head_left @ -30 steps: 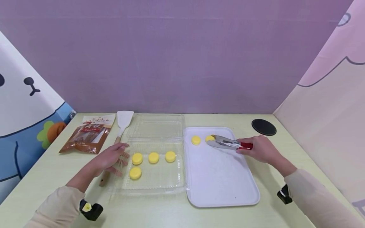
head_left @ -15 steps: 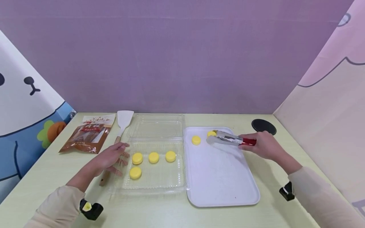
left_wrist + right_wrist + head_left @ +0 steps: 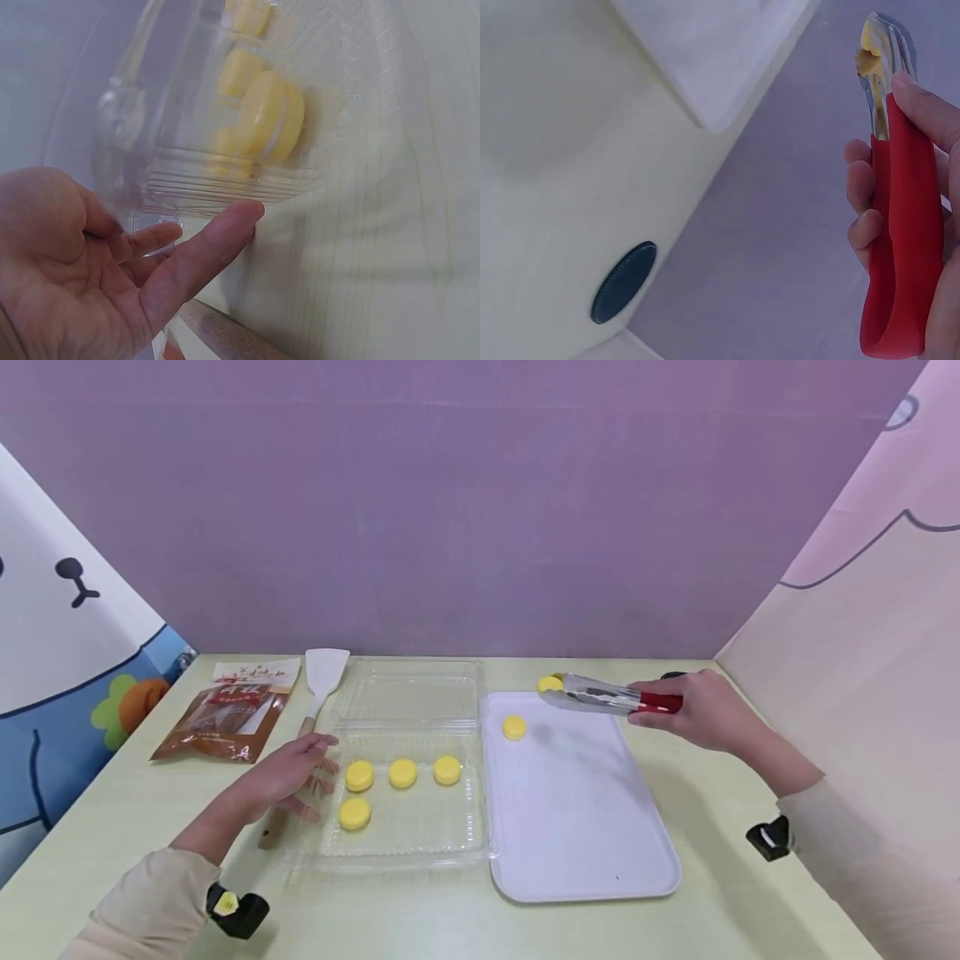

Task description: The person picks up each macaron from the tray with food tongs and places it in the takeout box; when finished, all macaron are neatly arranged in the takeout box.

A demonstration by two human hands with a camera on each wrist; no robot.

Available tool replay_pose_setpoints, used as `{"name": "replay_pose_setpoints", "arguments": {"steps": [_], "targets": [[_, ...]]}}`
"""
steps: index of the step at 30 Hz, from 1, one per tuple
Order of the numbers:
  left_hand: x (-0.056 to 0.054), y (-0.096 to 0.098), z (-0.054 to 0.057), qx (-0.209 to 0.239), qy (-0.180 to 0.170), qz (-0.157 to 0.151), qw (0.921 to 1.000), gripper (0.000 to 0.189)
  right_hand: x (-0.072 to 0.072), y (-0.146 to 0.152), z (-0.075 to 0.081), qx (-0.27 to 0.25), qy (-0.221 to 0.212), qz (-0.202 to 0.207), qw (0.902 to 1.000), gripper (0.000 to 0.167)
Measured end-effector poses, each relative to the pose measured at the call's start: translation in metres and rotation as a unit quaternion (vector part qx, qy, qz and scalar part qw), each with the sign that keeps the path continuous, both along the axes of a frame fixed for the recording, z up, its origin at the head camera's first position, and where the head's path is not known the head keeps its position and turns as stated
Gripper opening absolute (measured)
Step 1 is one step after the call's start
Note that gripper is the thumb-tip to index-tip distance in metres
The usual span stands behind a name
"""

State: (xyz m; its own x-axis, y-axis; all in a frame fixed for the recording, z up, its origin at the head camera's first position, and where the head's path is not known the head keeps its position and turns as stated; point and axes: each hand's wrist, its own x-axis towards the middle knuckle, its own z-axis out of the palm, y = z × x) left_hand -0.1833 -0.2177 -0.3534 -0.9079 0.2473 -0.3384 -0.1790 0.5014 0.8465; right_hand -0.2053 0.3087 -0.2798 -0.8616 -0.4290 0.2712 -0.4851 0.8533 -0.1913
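My right hand [image 3: 697,710] grips red-handled metal tongs [image 3: 603,693], whose tips pinch a yellow macaron [image 3: 550,683] above the far edge of the white tray [image 3: 585,860]. The right wrist view shows fingers and thumb wrapped about the red handles [image 3: 904,247]. Another macaron [image 3: 513,727] lies in the tray's far left corner. Left of the tray stands a clear plastic clamshell box [image 3: 420,847], lid folded back, with three macarons in a row and one macaron [image 3: 355,813] nearer me. My left hand [image 3: 288,777] lies at the box's left side, fingers [image 3: 202,251] extended against its ribbed wall.
A white spatula [image 3: 326,672] with a wooden handle lies left of the box, its handle passing beneath my left hand. Beyond it is a brown food packet [image 3: 232,714]. A black disc [image 3: 625,283] sits right of the tray, mostly behind my right hand in the head view.
The tongs have lifted the macaron off the tray and raised it toward the back wall. My right hand rose with them; my left hand has stayed in place.
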Motion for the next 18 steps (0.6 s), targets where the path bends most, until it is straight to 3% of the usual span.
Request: {"name": "replay_pose_setpoints", "arguments": {"steps": [12,18], "targets": [[0.000,-0.001,0.000,0.003,-0.001,0.000,1.0000,0.051,0.003,-0.049,0.048,0.046,0.002,0.079,0.9958,0.043],[0.001,0.001,0.001,-0.001,0.002,-0.001,1.0000,0.051,0.005,-0.077,0.057,0.076,-0.002,0.126,0.9891,0.040]]}}
